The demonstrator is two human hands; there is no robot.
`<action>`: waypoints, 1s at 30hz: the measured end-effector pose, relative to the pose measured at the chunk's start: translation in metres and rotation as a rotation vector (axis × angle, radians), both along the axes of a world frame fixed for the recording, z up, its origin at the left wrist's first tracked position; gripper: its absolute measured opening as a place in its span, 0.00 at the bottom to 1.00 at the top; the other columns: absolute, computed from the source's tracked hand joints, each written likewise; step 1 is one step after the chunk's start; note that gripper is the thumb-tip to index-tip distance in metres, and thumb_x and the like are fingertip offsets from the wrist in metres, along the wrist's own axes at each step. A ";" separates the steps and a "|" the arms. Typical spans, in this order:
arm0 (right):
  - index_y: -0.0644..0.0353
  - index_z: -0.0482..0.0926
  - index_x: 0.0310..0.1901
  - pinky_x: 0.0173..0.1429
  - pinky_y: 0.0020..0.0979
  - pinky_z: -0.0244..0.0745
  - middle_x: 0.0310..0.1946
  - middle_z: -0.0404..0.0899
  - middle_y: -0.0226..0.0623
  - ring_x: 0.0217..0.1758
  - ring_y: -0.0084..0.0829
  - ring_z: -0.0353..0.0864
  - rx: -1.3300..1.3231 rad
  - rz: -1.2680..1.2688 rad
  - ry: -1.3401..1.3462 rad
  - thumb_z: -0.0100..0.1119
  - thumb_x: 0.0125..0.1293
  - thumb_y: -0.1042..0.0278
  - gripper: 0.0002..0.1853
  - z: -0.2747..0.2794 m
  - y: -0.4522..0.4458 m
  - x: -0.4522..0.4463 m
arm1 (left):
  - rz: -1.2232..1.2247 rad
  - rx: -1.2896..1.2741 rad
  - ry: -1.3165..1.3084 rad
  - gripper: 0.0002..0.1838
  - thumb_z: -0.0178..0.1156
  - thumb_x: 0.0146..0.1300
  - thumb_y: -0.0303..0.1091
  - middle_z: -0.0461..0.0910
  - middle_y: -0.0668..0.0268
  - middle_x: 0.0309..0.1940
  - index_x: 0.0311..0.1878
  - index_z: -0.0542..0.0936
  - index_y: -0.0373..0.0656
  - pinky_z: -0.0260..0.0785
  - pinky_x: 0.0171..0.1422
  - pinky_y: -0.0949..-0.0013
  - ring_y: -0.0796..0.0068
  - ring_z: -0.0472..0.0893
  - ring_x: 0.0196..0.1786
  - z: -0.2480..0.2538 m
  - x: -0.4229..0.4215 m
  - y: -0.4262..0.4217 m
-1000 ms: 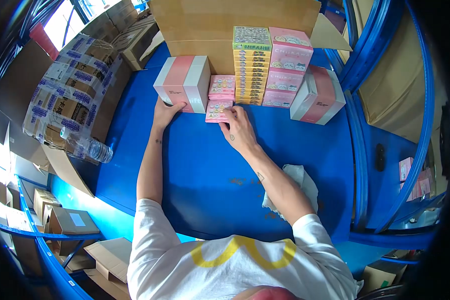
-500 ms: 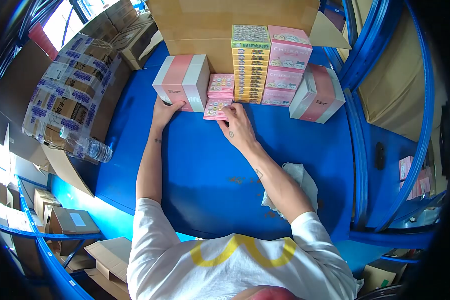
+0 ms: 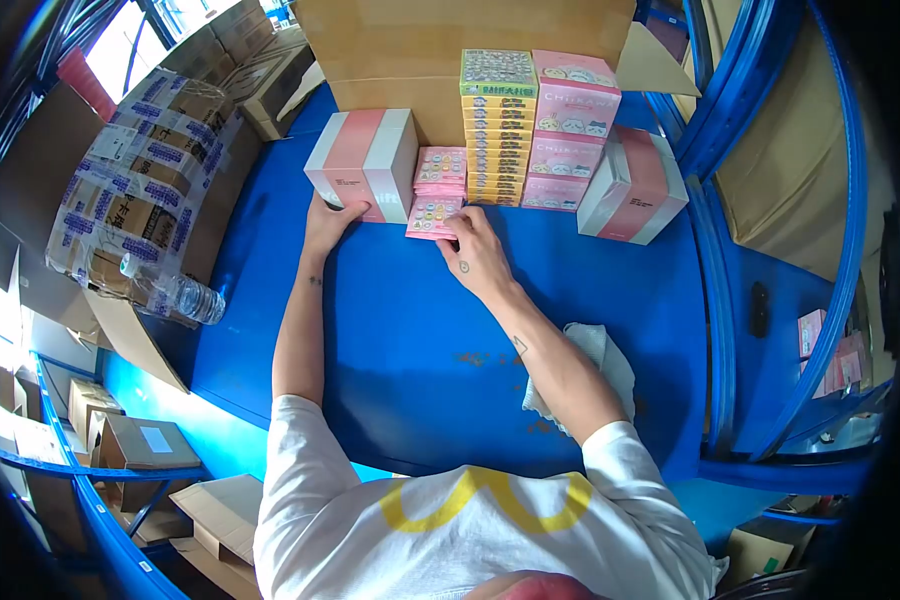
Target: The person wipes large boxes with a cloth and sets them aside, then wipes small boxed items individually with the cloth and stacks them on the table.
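A white gift box [image 3: 390,160] with a pink band stands at the back left of the blue table. My left hand [image 3: 332,222] grips its lower front-left corner, thumb on the front face and the other fingers mostly hidden along the side. Right of the box lie two stacks of pink packets [image 3: 440,168] printed with small round pictures. My right hand [image 3: 478,250] has its fingers closed on the right edge of the front pink packet stack [image 3: 430,216]; the fingertips are partly hidden. Behind that hand rises a tall stack of yellow boxes [image 3: 498,150] topped by a green box [image 3: 498,72].
Pink cartons [image 3: 568,135] are stacked beside the yellow boxes, with a second banded gift box [image 3: 620,195] to their right. A white cloth [image 3: 605,360] lies under my right forearm. A plastic bottle [image 3: 198,299] and a taped carton [image 3: 135,180] are at left. Cardboard [image 3: 400,70] stands behind.
Both hands keep nearly the same places on the gift box and the pink packets. The whole view has shifted very slightly.
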State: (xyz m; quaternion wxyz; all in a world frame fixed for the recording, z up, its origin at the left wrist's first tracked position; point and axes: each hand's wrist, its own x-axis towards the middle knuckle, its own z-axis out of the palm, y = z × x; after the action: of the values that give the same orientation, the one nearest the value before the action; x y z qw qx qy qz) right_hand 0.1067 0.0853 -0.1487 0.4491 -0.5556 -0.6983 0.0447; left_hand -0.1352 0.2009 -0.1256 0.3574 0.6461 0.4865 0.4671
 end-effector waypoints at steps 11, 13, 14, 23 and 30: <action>0.65 0.80 0.46 0.47 0.34 0.80 0.51 0.73 0.43 0.43 0.43 0.81 -0.032 0.025 0.033 0.67 0.56 0.76 0.15 0.000 0.002 0.002 | 0.007 0.026 0.007 0.39 0.78 0.49 0.38 0.82 0.49 0.46 0.61 0.69 0.31 0.79 0.49 0.65 0.61 0.85 0.41 0.005 0.002 -0.003; 0.64 0.80 0.47 0.48 0.34 0.80 0.51 0.73 0.43 0.44 0.43 0.81 -0.036 0.029 0.040 0.67 0.56 0.76 0.15 0.001 0.001 0.002 | 0.006 0.029 0.008 0.39 0.78 0.50 0.37 0.82 0.49 0.45 0.61 0.69 0.31 0.79 0.49 0.66 0.61 0.85 0.40 0.006 0.002 -0.005; 0.64 0.80 0.47 0.48 0.34 0.80 0.52 0.72 0.43 0.44 0.43 0.81 -0.047 0.034 0.049 0.67 0.56 0.76 0.15 0.002 0.000 0.002 | 0.005 0.021 0.003 0.38 0.78 0.50 0.37 0.82 0.49 0.45 0.61 0.70 0.31 0.79 0.48 0.66 0.62 0.85 0.40 0.007 0.002 -0.006; 0.63 0.80 0.49 0.54 0.37 0.77 0.54 0.71 0.43 0.50 0.44 0.79 -0.013 0.027 0.030 0.68 0.55 0.72 0.18 0.003 -0.002 0.001 | -0.017 -0.001 -0.048 0.36 0.77 0.51 0.36 0.82 0.49 0.44 0.59 0.70 0.31 0.80 0.44 0.69 0.63 0.85 0.38 0.004 0.002 -0.003; 0.63 0.79 0.50 0.58 0.37 0.74 0.56 0.71 0.44 0.55 0.44 0.76 -0.120 0.083 0.108 0.68 0.55 0.70 0.20 0.008 -0.004 0.002 | -0.017 -0.016 0.018 0.38 0.75 0.53 0.37 0.80 0.48 0.50 0.63 0.68 0.30 0.78 0.51 0.68 0.61 0.83 0.44 0.007 0.003 -0.006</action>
State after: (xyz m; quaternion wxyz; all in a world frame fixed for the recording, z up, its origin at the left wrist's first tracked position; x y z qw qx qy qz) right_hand 0.1083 0.0811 -0.1409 0.4498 -0.5487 -0.6917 0.1347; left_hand -0.1326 0.1945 -0.1187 0.3621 0.6515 0.4879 0.4543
